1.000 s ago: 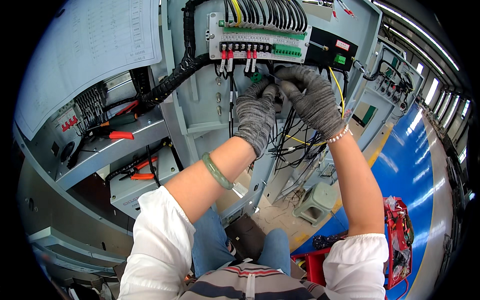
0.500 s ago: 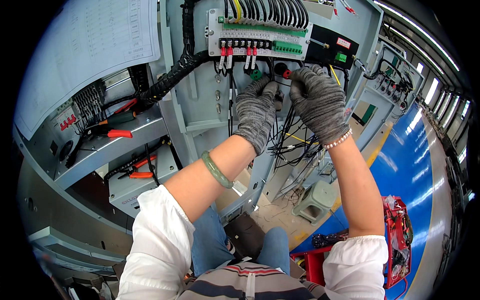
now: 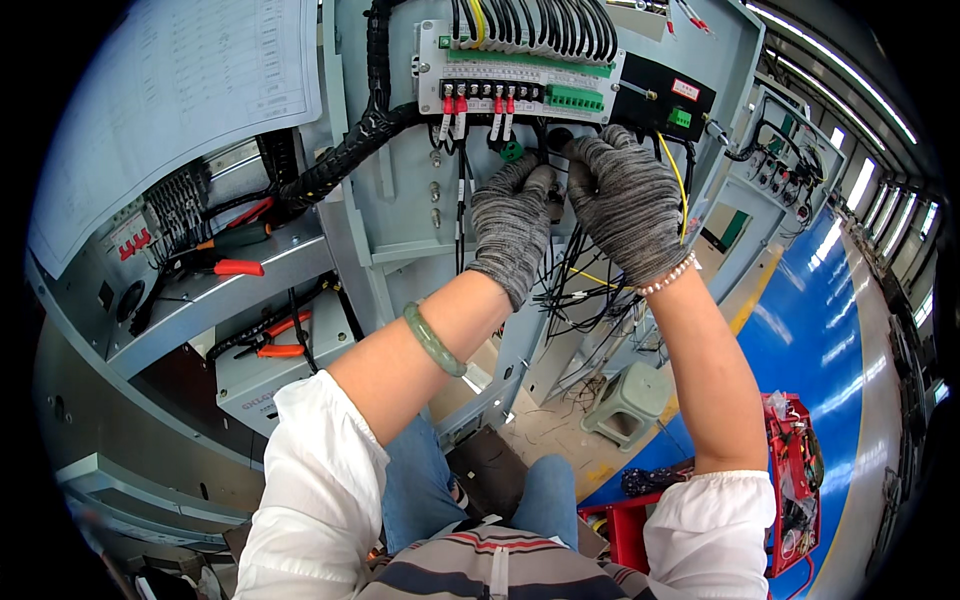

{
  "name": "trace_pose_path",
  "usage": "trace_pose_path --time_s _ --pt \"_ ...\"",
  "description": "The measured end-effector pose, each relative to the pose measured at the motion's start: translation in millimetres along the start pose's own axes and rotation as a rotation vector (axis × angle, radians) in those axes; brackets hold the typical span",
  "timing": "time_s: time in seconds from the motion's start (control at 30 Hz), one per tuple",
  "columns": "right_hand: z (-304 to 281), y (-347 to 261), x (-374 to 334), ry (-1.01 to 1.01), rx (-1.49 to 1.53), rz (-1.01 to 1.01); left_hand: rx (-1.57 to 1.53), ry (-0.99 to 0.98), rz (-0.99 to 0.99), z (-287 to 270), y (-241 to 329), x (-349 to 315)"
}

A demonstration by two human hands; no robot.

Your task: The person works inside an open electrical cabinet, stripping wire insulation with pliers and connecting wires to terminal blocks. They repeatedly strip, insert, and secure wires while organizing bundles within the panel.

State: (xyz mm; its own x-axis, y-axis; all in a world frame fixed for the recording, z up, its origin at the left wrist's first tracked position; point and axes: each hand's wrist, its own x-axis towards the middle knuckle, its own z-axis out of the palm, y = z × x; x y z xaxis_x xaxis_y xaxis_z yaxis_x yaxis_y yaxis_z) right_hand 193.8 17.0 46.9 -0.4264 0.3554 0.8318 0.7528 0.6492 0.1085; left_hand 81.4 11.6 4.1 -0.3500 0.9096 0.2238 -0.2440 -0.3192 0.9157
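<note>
Both hands wear grey knit gloves and work just below the terminal board (image 3: 520, 80) on a pale grey cabinet panel (image 3: 400, 215). My left hand (image 3: 512, 232) is closed, thumb and fingers pinched beside a round green part (image 3: 512, 151); what they hold is hidden. Close to its right, my right hand (image 3: 628, 208) is closed too, fingertips bent in beside a round black part (image 3: 560, 139). Whatever it grips is covered by the glove. Loose black wires (image 3: 580, 280) hang in a bundle below and between the hands. A yellow wire (image 3: 671, 170) runs past my right hand.
A thick wrapped cable harness (image 3: 345, 165) bends along the panel's left. On the left ledge lie red-handled pliers (image 3: 240, 268) and a screwdriver (image 3: 238, 236), under a hanging paper drawing (image 3: 190, 100). Orange-handled pliers (image 3: 283, 350) rest lower. A stool (image 3: 628, 405) and red tool cart (image 3: 800, 480) stand right.
My right hand has shifted slightly left, its fingertips now covering the red part that showed beside them. My left hand has stayed almost in place.
</note>
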Motion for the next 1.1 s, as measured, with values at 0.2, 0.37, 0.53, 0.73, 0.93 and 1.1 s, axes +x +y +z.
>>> trace_pose_path --time_s 0.2,0.37,0.53,0.73,0.93,1.1 --pt "3 -3 4 -0.038 -0.077 -0.044 -0.034 0.018 0.035 5 1 -1" --pt "14 -18 11 -0.130 -0.089 0.031 -0.179 0.020 0.116 2 -24 22" --pt "17 -20 23 -0.276 -0.139 0.153 -0.629 -0.099 -0.079 8 -20 20" --pt "19 -24 32 -0.311 -0.002 0.248 -0.422 -0.075 0.030 -2 -27 28" --pt "27 -11 5 -0.031 0.469 0.183 -0.120 -0.069 0.091 2 -10 10" --pt "-13 -5 -15 -0.025 0.977 0.305 0.028 -0.005 0.111 1 -1 -1"
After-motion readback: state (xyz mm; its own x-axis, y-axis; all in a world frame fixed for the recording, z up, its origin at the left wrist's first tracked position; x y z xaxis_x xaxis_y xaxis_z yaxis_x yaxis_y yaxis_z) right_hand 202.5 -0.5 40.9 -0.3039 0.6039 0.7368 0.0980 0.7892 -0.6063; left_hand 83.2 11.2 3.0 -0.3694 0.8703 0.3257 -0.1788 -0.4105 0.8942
